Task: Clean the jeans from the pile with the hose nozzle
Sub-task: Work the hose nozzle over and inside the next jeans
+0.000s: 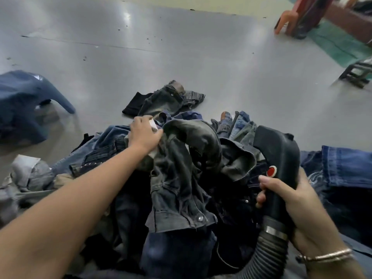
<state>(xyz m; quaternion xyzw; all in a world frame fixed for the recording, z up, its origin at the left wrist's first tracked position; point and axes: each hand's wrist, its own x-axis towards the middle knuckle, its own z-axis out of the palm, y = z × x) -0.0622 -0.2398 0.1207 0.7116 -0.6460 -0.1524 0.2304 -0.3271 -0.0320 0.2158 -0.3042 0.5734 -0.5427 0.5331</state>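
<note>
While a wide grey floor [181, 57] fills the upper view, a big pile [124, 178] of jeans in blue, grey and black lies heaped across the lower half, close under the person. A blue plastic stool [26, 101] stands to the left of the pile; an orange chair [285, 19] is far off at top right.

Draped over the top of the pile is one dark grey pair of jeans [181, 168], its waistband and button facing the viewer. It looks like the pair chosen for cleaning, lifted clear of the rest.

To the right, the black hose nozzle [279, 158] points away from the person, its mouth just beside the grey jeans, and a ribbed hose [267, 250] trails from its base toward the viewer. Held this way, the nozzle can probably sweep straight over the cloth.

Reaching forward, the left hand [144, 135] has its grip curled on the far edge of the grey jeans, with a small white tag [153, 124] at the fingers, likely to pull the cloth taut. Lower right, the right hand [289, 200] has its grip wrapped round the nozzle's handle, thumb just below a red button [271, 171], apparently ready to press. A thin bracelet [326, 255] circles that wrist.
</note>
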